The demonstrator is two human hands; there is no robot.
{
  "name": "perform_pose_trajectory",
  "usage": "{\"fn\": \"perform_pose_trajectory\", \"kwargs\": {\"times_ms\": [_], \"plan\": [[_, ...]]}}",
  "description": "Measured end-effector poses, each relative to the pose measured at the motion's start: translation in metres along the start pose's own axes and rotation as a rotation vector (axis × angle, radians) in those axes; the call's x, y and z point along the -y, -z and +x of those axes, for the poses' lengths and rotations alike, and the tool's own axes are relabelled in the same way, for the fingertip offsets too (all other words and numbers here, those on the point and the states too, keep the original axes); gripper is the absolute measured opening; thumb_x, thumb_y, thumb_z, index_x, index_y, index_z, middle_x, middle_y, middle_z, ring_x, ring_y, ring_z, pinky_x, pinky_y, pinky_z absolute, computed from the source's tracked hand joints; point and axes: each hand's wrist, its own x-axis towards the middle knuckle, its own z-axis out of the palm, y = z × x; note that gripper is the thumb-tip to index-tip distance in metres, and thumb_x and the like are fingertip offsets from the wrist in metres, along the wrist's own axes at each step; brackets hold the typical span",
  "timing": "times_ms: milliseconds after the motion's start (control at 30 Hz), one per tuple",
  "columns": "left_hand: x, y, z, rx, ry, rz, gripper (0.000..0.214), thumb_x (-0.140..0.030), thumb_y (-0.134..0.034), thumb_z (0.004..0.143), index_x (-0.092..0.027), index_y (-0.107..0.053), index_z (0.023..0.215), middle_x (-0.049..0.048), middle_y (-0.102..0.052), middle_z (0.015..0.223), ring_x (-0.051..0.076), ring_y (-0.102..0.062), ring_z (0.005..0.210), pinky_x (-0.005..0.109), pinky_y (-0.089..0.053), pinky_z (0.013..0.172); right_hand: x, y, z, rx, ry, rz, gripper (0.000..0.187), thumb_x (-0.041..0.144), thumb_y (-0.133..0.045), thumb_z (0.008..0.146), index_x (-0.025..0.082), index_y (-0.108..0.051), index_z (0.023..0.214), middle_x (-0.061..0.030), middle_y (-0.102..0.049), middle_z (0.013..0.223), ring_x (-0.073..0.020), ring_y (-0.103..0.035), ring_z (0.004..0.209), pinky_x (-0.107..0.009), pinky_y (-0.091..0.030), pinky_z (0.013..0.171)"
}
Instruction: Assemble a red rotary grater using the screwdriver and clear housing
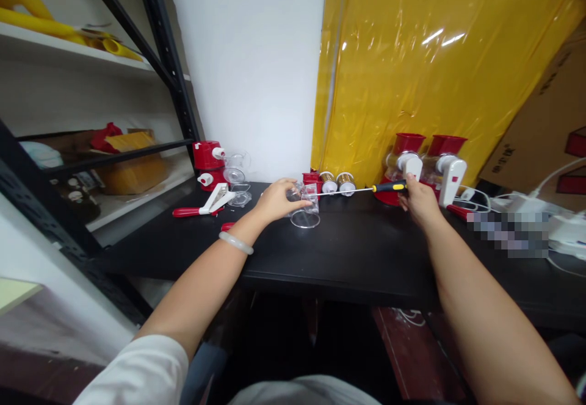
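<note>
My left hand (280, 200) is closed around a clear plastic housing (306, 217) with a round open rim, held over the black tabletop. My right hand (420, 200) grips the black and yellow handle of a screwdriver (383, 188). Its long metal shaft runs leftward and its tip end meets the clear housing; the exact contact is too small to make out. Just behind the housing stand a small red part (312, 177) and two metal grater drums (345, 183). A red piece (227, 226) shows partly behind my left wrist.
Two red-and-white rotary graters (447, 160) stand at the right, near white cables and adapters (522, 202). Red bases (208, 156), clear parts and a white crank with a red handle (187, 212) lie left. A black shelf frame (167, 51) rises at the left.
</note>
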Motion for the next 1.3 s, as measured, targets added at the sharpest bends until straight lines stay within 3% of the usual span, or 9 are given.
{"fn": "perform_pose_trajectory", "kwargs": {"times_ms": [433,600,800,900,1067,1300], "plan": [[-0.0004,0.0006,-0.0004,0.014,0.009,-0.004,0.042,-0.06,-0.074,0.069,-0.02,-0.068,0.081,0.0118,-0.064,0.126,0.027,-0.061,0.115,0.042,-0.046,0.101,0.0023,-0.0005,0.0001,0.022,-0.021,-0.006,0.053,0.07,-0.05,0.082,0.026,-0.038,0.054,0.0034,-0.037,0.033,-0.0124,-0.036,0.029,-0.029,-0.03,0.029],[0.0003,0.0002,-0.001,0.014,0.009,-0.003,0.043,-0.061,-0.074,0.068,-0.02,-0.068,0.082,0.0111,-0.064,0.127,0.027,-0.061,0.116,0.043,-0.046,0.101,0.0022,-0.0026,0.0006,0.002,-0.135,0.034,0.05,0.07,-0.053,0.079,0.025,-0.047,0.059,-0.0002,-0.048,0.037,-0.0169,-0.049,0.032,-0.031,-0.043,0.034],[-0.0005,0.0006,-0.0006,0.012,0.005,-0.001,0.041,-0.059,-0.075,0.069,-0.021,-0.068,0.081,0.0109,-0.064,0.126,0.028,-0.061,0.116,0.044,-0.047,0.101,0.007,-0.0042,0.0017,0.173,-0.237,0.284,0.046,0.061,-0.04,0.082,0.02,-0.06,0.09,-0.0044,-0.065,0.056,-0.0249,-0.068,0.052,-0.035,-0.052,0.045],[-0.0004,0.0008,-0.0008,0.014,0.006,0.0,0.042,-0.06,-0.074,0.068,-0.02,-0.068,0.081,0.0116,-0.064,0.126,0.028,-0.061,0.115,0.043,-0.047,0.101,0.0079,-0.0038,0.0002,0.163,-0.202,0.342,0.039,0.052,-0.049,0.08,0.02,-0.059,0.101,-0.003,-0.069,0.065,-0.0233,-0.071,0.057,-0.033,-0.055,0.05],[0.0003,0.0007,-0.0009,0.013,0.008,0.005,0.042,-0.06,-0.074,0.069,-0.021,-0.068,0.081,0.0111,-0.064,0.127,0.027,-0.061,0.116,0.043,-0.046,0.102,0.0024,-0.0033,0.0004,0.115,-0.167,0.292,0.037,0.056,-0.061,0.078,0.021,-0.058,0.092,-0.0023,-0.068,0.063,-0.0208,-0.068,0.053,-0.03,-0.053,0.047],[0.0001,0.0007,-0.0005,0.022,0.016,0.001,0.044,-0.062,-0.073,0.068,-0.021,-0.068,0.083,0.0106,-0.064,0.126,0.027,-0.061,0.114,0.043,-0.046,0.101,0.0042,-0.0054,-0.0026,0.062,-0.021,0.08,0.049,0.071,-0.051,0.081,0.023,-0.053,0.069,0.0004,-0.053,0.044,-0.0157,-0.049,0.036,-0.03,-0.042,0.038]]}}
